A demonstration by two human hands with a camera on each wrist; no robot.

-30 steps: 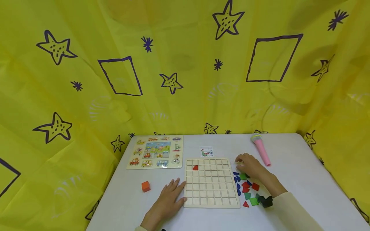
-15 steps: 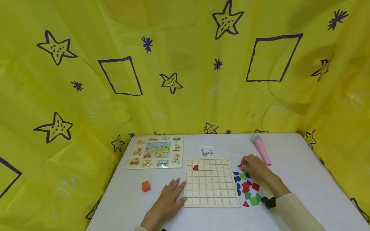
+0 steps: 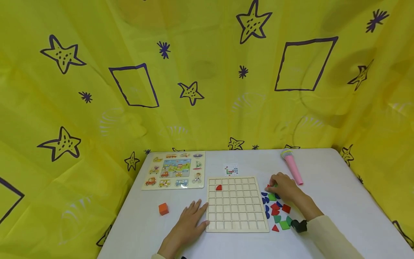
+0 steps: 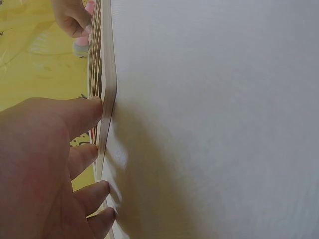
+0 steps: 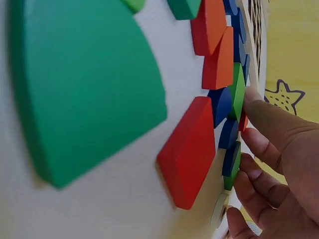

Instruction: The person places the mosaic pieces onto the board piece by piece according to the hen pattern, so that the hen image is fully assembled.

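Note:
A pale wooden grid board (image 3: 237,205) lies in the middle of the table, with one red quarter-circle piece (image 3: 219,187) in an upper-left cell. My left hand (image 3: 189,223) rests on the table, fingers spread, thumb and fingertip against the board's left edge. In the left wrist view its fingers (image 4: 82,112) meet the board's side. Off the board's upper right corner, my right hand (image 3: 283,187) pinches a small red piece (image 5: 243,122) between thumb and finger. Its exact shape is mostly hidden. Close by lie a green square piece (image 3: 272,197) and blue half-round pieces (image 3: 267,208).
Several red, green and blue pieces lie right of the board, including a red square (image 3: 286,209). Behind stand a small pattern card (image 3: 231,169) and a pink toy microphone (image 3: 293,169). At left are a picture puzzle (image 3: 155,185) and an orange cube (image 3: 163,209).
My right hand has shifted slightly right and back; a red piece now shows at its fingertips, with a green one beside it. The left hand stays in place.

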